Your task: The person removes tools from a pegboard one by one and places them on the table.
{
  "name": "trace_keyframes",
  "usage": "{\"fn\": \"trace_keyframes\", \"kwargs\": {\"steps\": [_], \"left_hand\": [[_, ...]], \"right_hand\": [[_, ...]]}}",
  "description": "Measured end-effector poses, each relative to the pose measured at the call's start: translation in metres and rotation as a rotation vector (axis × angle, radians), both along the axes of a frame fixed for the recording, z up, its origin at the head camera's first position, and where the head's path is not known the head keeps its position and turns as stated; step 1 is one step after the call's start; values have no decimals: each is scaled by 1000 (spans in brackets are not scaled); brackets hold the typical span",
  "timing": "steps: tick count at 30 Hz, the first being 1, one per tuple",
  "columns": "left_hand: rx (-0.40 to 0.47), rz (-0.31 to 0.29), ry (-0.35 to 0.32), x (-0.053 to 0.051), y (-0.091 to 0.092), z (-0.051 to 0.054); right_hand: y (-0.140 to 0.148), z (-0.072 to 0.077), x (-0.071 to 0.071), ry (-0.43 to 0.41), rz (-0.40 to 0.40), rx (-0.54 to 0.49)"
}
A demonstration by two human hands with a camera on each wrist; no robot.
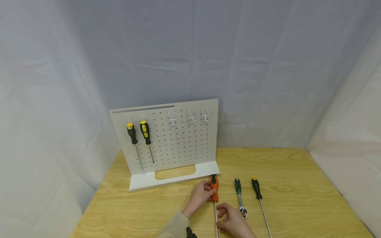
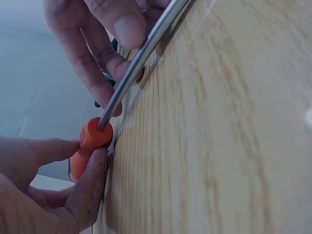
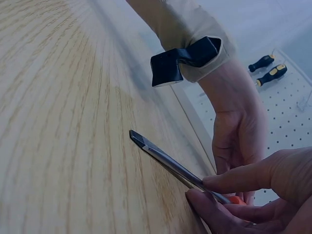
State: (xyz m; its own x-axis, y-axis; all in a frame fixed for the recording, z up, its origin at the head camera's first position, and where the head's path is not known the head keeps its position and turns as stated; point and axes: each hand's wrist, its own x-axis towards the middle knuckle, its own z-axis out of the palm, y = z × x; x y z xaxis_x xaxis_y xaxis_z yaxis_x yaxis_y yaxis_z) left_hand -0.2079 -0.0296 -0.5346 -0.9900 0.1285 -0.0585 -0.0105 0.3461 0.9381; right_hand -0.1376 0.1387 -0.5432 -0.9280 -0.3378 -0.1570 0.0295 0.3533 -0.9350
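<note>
A flat-blade screwdriver with an orange handle (image 1: 214, 188) lies in front of the pegboard stand, shaft toward me. My left hand (image 1: 201, 193) pinches that handle between thumb and fingers, as the left wrist view also shows. On the metal shaft (image 2: 141, 58), my right hand (image 1: 232, 219) has its thumb and a finger closed from either side. The flat tip (image 3: 139, 139) sticks out beyond the right fingers, just over the wood in the right wrist view. To the right lie a green-handled ratchet wrench (image 1: 239, 195) and a black screwdriver with a yellow end (image 1: 257, 188).
The white pegboard (image 1: 184, 142) stands at the back left of the wooden table (image 1: 285, 165). Two black-and-yellow screwdrivers, one (image 1: 132, 133) left of the other (image 1: 145, 132), hang from it. Three clear hooks, including a middle one (image 1: 191, 118), hold nothing. White curtains surround the table.
</note>
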Motion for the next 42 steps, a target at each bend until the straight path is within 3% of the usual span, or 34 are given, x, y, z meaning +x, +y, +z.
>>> {"fn": "trace_keyframes", "kwargs": {"steps": [16, 25, 30, 34, 42], "left_hand": [[29, 0, 26, 0, -11, 3], [73, 9, 125, -4, -27, 16], [135, 32, 190, -10, -41, 23], [119, 55, 245, -15, -57, 30], [104, 107, 311, -19, -87, 50]], "right_hand": [[5, -5, -2, -14, 5, -122], [8, 12, -6, 25, -13, -153], [1, 23, -16, 50, -6, -186], [-6, 33, -22, 59, -26, -210], [-26, 37, -33, 189, -38, -219]]}}
